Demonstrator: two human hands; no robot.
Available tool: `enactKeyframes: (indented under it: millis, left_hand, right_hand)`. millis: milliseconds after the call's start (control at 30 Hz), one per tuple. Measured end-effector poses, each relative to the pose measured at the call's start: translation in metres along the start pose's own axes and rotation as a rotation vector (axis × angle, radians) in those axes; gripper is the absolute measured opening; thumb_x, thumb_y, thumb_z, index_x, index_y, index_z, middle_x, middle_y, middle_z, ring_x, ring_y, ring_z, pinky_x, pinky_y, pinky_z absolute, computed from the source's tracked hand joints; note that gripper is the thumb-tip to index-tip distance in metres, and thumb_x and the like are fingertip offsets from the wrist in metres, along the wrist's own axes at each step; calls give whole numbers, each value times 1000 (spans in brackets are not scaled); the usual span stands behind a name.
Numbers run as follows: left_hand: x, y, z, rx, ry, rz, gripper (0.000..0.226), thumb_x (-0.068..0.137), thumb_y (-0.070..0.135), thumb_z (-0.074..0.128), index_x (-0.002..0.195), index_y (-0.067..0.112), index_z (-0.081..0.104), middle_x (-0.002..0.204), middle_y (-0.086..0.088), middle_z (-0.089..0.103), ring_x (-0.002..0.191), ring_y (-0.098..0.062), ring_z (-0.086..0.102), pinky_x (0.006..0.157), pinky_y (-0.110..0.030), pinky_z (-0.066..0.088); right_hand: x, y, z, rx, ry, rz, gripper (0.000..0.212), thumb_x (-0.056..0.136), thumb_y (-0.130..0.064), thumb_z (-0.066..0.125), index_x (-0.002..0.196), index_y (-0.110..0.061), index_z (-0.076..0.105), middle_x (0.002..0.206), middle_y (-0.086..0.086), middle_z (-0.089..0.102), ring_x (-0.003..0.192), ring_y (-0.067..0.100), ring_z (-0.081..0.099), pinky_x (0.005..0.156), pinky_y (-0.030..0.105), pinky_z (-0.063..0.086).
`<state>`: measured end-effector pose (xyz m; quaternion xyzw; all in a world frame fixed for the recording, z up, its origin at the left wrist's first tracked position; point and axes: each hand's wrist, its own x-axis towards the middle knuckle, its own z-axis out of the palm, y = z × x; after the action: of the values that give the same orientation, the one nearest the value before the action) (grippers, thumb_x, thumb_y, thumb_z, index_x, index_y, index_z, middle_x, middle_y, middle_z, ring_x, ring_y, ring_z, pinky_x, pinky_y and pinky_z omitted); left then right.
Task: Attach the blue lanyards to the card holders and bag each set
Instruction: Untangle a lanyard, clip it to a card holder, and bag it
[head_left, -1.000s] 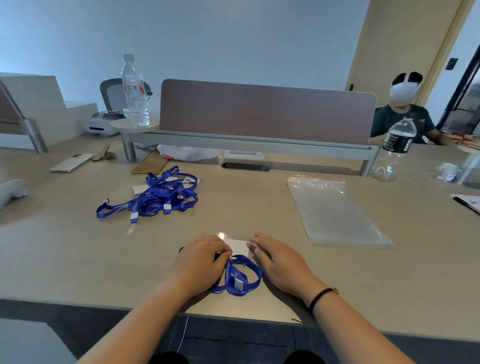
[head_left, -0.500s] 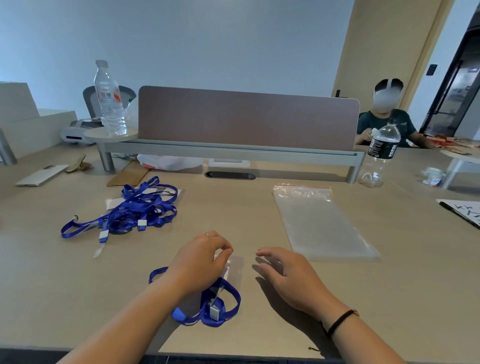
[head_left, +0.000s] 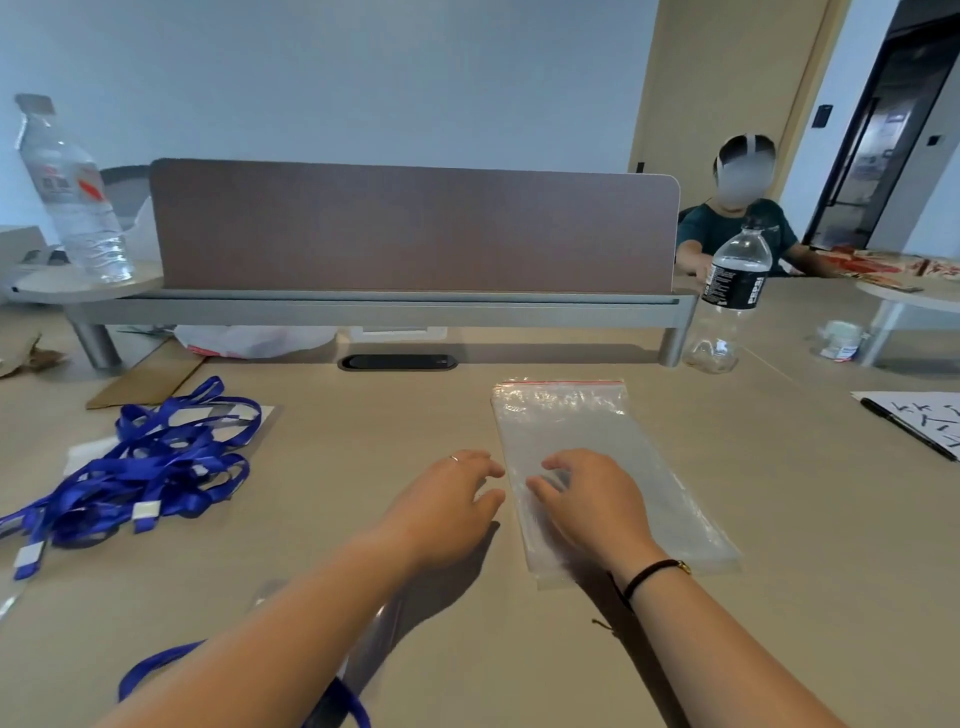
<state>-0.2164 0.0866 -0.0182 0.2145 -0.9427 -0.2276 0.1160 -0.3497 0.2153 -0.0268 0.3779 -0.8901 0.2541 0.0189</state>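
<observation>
Both hands at the clear zip bags (head_left: 613, 467) mid-desk: right hand (head_left: 587, 499) resting on the stack w/ fingers loosely curled, left hand (head_left: 447, 499) just beside it, fingers relaxed n apart. Pepsi bottle (head_left: 727, 301) looks empty.

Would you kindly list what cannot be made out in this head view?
- Assembled lanyard: mostly under the left forearm; its card holder cannot be confirmed.
- Right hand fingers on the bag stack: pinching or resting, unclear.
- Lanyard pile: cut off by the left edge; count unreadable.

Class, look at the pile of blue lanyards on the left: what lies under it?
Under the lanyards, flat card holders show at the pile's edges, lying on the desk. How many there are is hidden by the straps.
</observation>
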Motion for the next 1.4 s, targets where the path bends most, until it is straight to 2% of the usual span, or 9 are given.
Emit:
enactKeyframes:
  millis: [133,333,533,733,900,1067,1200,1267,1400]
  left_hand:
    - [17,2,24,25,-33,-21,50,102,44,46,150,29,42,162,5,32,150,-15,27,120,-30,21]
    - [15,4,41,27,119,-21,51,97,56,44,142,31,45,144,12,53,134,-9,45,112,-27,37]
    - [8,6,40,51,81,-68,60,98,56,46,152,33,34,163,12,26,151,-8,21,121,-31,23]
    - [12,4,36,-120,119,-56,38,101,50,42,134,37,56,137,23,56,132,1,43,104,-21,36]
    - [12,3,34,-443,100,-111,50,94,67,33,112,38,70,110,24,71,110,2,64,101,-41,50]
    - [14,13,18,-689,119,-203,49,102,50,45,92,16,79,92,-2,77,95,-19,72,95,-42,53]
    - [28,17,3,-869,278,-453,30,94,20,62,71,4,73,65,-9,68,59,-18,64,60,-29,52]
    - [31,17,-8,-1051,308,-591,15,92,1,59,82,1,70,70,-10,68,47,-14,61,46,-22,49]
    - [31,-4,-33,-1151,316,-699,9,94,1,59,91,2,68,80,-12,70,55,-18,63,43,-24,52]
  right_hand:
    - [5,8,10,3,49,-2,21,94,-39,60,105,-30,75,107,-10,73,99,13,64,87,32,50]
    - [9,10,11,97,88,39,21,95,-33,58,95,-29,78,93,-13,74,88,11,65,78,31,53]
    - [12,13,13,190,179,60,19,94,-28,58,85,-27,74,84,-13,70,85,13,61,82,39,54]
    - [12,11,9,266,197,12,11,95,-28,59,88,-28,68,90,-14,64,93,10,54,89,35,48]
    - [11,6,10,335,153,-52,7,96,-31,61,91,-29,65,92,-15,60,94,6,54,87,25,46]
    - [2,-9,4,338,76,-260,7,97,-35,61,91,-31,59,89,-16,54,90,4,50,78,14,40]
    - [-9,-22,7,327,-40,-410,11,97,-35,59,88,-32,51,93,-15,52,92,7,48,81,22,39]
    - [-14,-26,10,346,-116,-430,13,97,-36,58,88,-31,50,93,-14,55,88,7,50,80,27,44]
    - [-22,-29,12,378,-209,-421,14,98,-43,57,93,-30,55,90,-13,62,84,8,57,78,31,51]
